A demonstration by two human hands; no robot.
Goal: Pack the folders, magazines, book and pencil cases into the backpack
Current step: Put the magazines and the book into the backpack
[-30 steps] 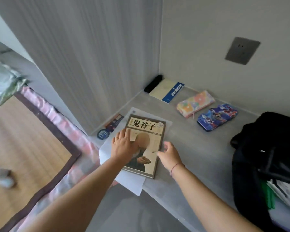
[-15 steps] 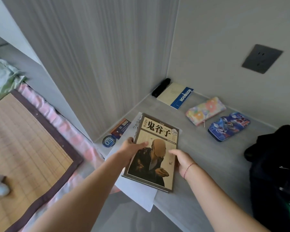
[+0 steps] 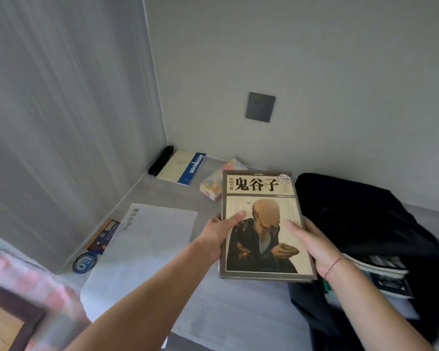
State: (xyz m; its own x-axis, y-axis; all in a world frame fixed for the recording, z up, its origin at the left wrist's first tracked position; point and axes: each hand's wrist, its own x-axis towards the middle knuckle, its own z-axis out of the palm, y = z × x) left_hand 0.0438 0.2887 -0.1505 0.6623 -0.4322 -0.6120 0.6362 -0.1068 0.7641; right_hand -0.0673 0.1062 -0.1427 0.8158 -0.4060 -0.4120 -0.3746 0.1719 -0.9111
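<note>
**Editor:** What is being held here?

**Photographer:** A brown-bordered book, cover up, with bold black Chinese characters above a painted robed figure. It is raised off the grey desk, held between two bare hands.

**Editor:** How do the hands sit on it?

**Photographer:** The left hand grips the book's left edge, with the thumb flat on the cover and the fingers tucked beneath. The right hand grips the right edge in the same way, thumb on the cover. A thin red string circles that wrist.

**Editor:** And the bag?

**Photographer:** The black backpack lies at the right of the desk, its mouth open toward the near side. Magazines show stacked inside the opening. The book's right edge overlaps the bag in this view, but I cannot tell if the two touch.

**Editor:** What else lies on the desk?

**Photographer:** A floral pencil case lies beyond the book, partly hidden by its far left corner. Further left, a cream notebook with a blue band lies against the far wall, and a black object sits in the corner just beside it. A white sheet lies left of the book. At the sheet's left edge, a round blue badge and an orange-and-blue card lie along the left wall. A grey socket plate is set in the far wall
</note>
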